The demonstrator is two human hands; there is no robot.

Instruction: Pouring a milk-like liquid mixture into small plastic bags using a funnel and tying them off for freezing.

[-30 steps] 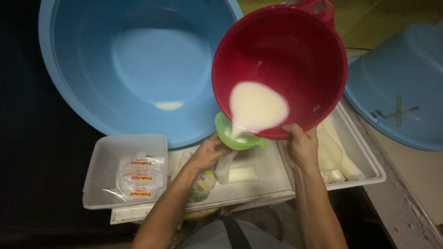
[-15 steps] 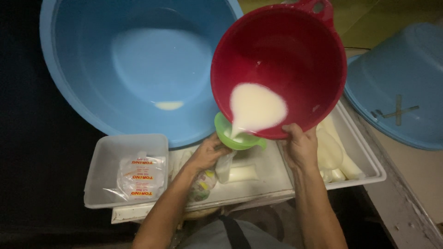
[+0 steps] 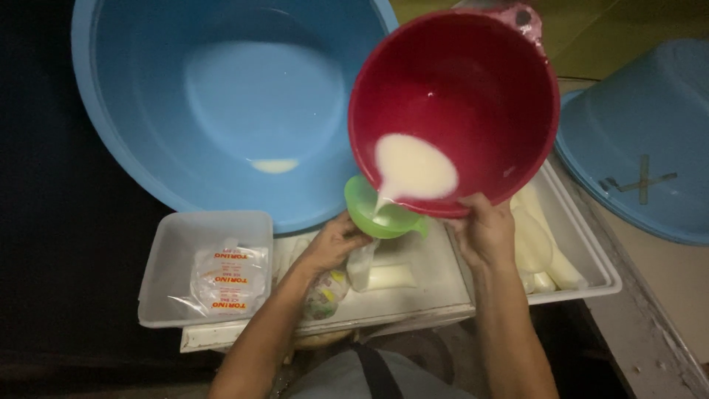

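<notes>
My right hand (image 3: 484, 230) grips the lower rim of a red basin (image 3: 473, 81), tilted toward me. White liquid (image 3: 413, 168) pools at its low edge and runs in a thin stream into a green funnel (image 3: 373, 214). My left hand (image 3: 336, 240) holds the funnel's left side together with the mouth of a small clear plastic bag (image 3: 360, 266) hanging under it, partly filled with the white liquid. Both hands are above a white tray (image 3: 436, 284).
A big blue tub (image 3: 221, 96) with a small white puddle stands behind. A clear box (image 3: 173, 255) with packs of plastic bags is on the left. Filled white bags (image 3: 535, 244) lie in a white tray on the right. Another blue tub (image 3: 650, 140) stands far right.
The pool of white liquid in the red basin has shrunk a little as it pours. Both hands stay in place.
</notes>
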